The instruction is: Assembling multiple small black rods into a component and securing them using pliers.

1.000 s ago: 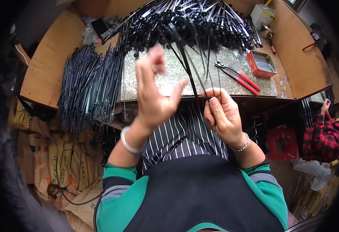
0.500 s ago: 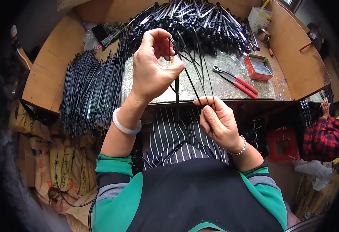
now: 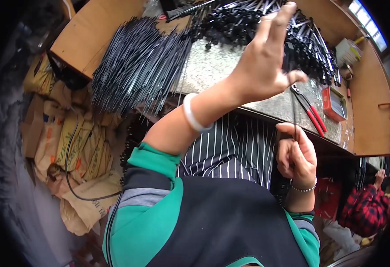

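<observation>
1. Thin black strip (image 3: 294,111): we grasp it between the thumb and fingers of our right hand (image 3: 299,155), above which it rises.
2. Our left hand (image 3: 264,66) is raised farther out, released, its fingers and thumb spread.
3. Beyond our right hand, red-handled pliers (image 3: 312,116) lie on the surface (image 3: 210,64) beside a red box (image 3: 334,105).
4. Left of our left hand lie massed dark rods (image 3: 144,66).
</observation>
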### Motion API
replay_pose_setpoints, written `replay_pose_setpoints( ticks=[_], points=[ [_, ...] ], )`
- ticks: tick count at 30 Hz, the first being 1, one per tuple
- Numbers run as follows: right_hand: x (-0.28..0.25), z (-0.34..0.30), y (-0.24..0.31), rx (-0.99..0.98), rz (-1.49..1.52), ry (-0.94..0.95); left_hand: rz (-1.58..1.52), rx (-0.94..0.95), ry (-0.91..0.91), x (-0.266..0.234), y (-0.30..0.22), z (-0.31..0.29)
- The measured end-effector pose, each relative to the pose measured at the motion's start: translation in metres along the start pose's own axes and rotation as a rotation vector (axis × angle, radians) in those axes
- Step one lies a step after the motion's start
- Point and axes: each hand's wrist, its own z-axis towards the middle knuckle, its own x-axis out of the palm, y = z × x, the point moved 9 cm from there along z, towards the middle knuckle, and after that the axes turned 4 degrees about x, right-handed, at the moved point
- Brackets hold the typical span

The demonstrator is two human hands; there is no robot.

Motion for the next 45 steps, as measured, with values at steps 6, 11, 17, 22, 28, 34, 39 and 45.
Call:
replay_pose_setpoints(
  ticks=[6,11,17,22,28,34,39,45],
  points=[
    [-0.035,-0.028,0.033,-0.326,-0.157,-0.208,-0.492,-0.344,-0.114,0.026,0.017,-0.016],
    [-0.047,-0.030,0.055,-0.362,0.045,-0.185,-0.113,-0.055,-0.226,0.007,-0.036,-0.065],
    [-0.052,-0.006,0.047,-0.345,0.150,-0.129,0.507,-0.740,0.503,-0.066,0.022,-0.173],
    [-0.021,0.030,0.040,-0.352,0.052,-0.178,0.672,-0.898,0.746,-0.097,0.058,-0.228],
    [0.008,0.060,0.016,-0.399,-0.228,-0.263,-0.806,-1.457,-0.223,-0.070,0.012,-0.225],
    [0.040,0.082,-0.016,-0.362,-0.201,-0.274,-1.045,-1.256,-0.059,-0.007,-0.066,-0.204],
    [0.041,0.082,-0.005,-0.334,0.003,-0.175,-0.282,-0.651,0.310,-0.033,-0.064,-0.180],
    [0.024,0.070,0.020,-0.357,-0.063,-0.266,0.759,-0.730,0.713,-0.125,0.047,-0.211]
  ],
)
